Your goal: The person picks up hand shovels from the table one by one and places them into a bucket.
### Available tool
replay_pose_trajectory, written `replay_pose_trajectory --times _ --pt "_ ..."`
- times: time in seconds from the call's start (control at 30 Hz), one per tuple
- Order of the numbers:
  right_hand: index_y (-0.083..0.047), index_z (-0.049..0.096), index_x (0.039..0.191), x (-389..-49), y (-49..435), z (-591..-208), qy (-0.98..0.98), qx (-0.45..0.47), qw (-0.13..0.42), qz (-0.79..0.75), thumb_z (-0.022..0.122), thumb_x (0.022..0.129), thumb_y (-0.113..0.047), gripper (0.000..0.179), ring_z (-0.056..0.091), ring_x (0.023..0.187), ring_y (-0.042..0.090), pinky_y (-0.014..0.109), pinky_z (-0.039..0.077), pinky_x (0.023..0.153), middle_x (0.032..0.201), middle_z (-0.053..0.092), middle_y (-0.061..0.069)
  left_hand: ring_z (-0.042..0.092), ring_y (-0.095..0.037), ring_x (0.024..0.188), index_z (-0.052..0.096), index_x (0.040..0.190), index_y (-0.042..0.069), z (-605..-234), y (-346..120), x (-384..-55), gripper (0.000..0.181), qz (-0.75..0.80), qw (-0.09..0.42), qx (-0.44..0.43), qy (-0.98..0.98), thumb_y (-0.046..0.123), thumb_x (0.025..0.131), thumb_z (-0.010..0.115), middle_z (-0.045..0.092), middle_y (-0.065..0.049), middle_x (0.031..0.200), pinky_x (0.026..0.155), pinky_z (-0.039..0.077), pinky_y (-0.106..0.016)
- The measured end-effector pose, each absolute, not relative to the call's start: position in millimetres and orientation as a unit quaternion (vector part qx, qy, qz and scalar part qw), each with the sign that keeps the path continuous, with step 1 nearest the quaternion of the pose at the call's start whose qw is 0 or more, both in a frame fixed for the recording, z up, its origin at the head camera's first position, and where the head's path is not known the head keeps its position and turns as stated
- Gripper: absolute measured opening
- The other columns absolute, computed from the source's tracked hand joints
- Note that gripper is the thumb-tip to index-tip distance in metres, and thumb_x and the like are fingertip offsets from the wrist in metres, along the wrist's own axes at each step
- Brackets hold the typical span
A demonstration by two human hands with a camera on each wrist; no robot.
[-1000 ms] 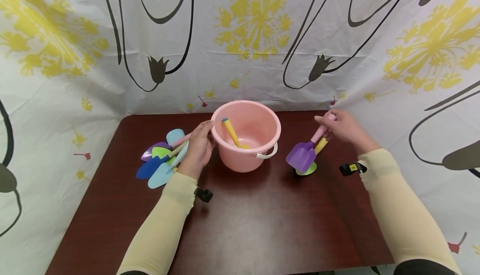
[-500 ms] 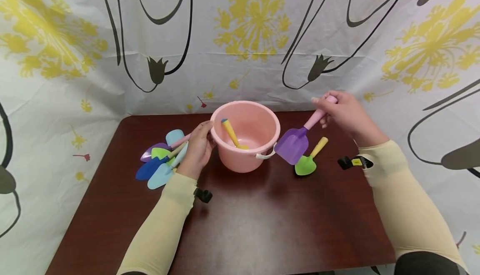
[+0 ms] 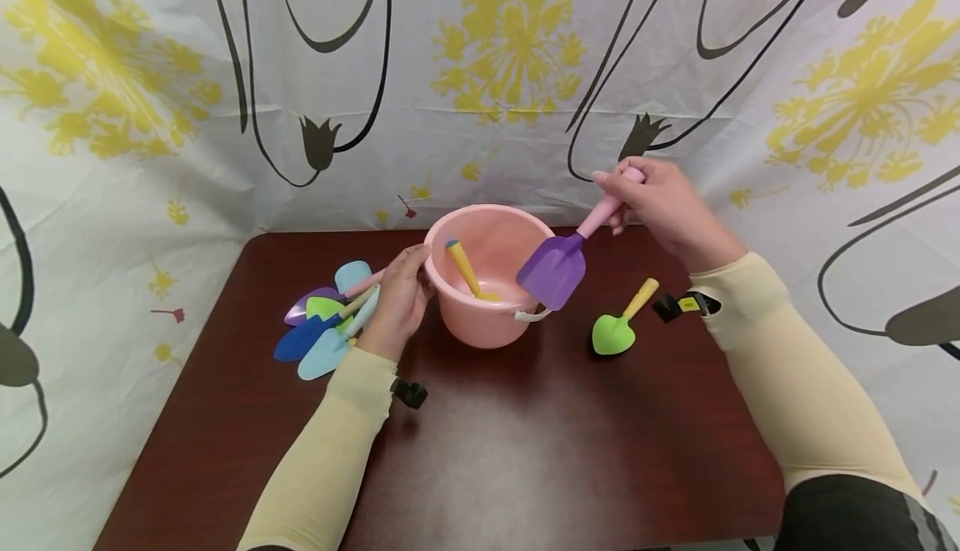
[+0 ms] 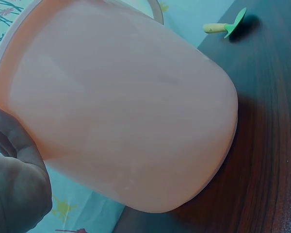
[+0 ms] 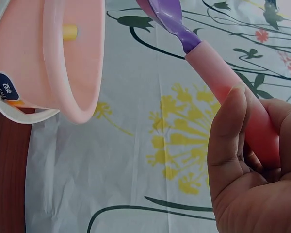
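A pink bucket (image 3: 486, 322) stands upright on the table, its white handle (image 3: 532, 315) hanging at the front right. My left hand (image 3: 401, 299) holds its rim at the left side, fingers curled at the edge in the left wrist view. Inside leans a tool with a yellow handle (image 3: 463, 267); its head is mostly hidden. My right hand (image 3: 663, 205) grips the pink handle of a purple toy shovel (image 3: 553, 272). The shovel's blade points down and left, in front of the bucket's right rim in the head view. Only part of the blade shows in the right wrist view.
Left of the bucket lies a pile of several toy shovels, with a blue one (image 3: 300, 339) and a light blue one (image 3: 322, 355) in front. A green trowel (image 3: 613, 334) with a yellow handle lies to the right. Patterned cloth (image 3: 360, 151) hangs behind the dark table (image 3: 480, 468).
My right hand has lifted the purple shovel off the green trowel and carried it up and left to the bucket. The left hand stays at the rim.
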State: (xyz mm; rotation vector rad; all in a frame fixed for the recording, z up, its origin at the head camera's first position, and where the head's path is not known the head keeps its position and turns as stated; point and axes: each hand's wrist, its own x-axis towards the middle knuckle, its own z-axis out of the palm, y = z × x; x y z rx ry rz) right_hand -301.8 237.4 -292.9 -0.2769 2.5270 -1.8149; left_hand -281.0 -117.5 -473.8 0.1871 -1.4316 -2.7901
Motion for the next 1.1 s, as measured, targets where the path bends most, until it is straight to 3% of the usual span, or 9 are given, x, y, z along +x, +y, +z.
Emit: replay_pose_trajectory --times 0.13,0.6,1.1 --pt "0.004 0.063 0.107 -307 230 -291 0.809 -0.097 0.010 -0.579 0.085 0.099 -0.040 0.050 0.067 0.062 0.020 0.035 0.062 0.060 0.076 0.071 0.009 0.057 -0.019 0.090 0.067 0.121 0.009 -474 -118 -281 0.020 -0.889 0.001 0.060 -0.455 0.028 0.113 0.067 0.064 -0.010 0.118 0.077 0.053 -0.023" --pt "0.000 0.063 0.101 -319 197 -288 0.830 -0.118 -0.011 -0.545 0.083 0.102 -0.039 0.043 0.073 0.061 0.019 0.036 0.065 0.064 0.073 0.073 0.009 0.056 -0.013 0.080 0.067 0.118 0.010 -474 -117 -282 0.018 -0.891 0.002 0.057 -0.450 0.027 0.113 0.066 0.062 -0.007 0.107 0.071 0.050 -0.023" --pt "-0.001 0.063 0.098 -335 151 -289 0.870 -0.183 0.038 -0.456 0.078 0.106 -0.036 0.038 0.079 0.075 0.031 0.044 0.067 0.071 0.081 0.074 0.016 0.054 -0.012 0.077 0.068 0.113 0.012 -471 -118 -280 0.015 -0.890 0.000 0.059 -0.452 0.027 0.113 0.066 0.063 -0.001 0.097 0.069 0.049 -0.022"
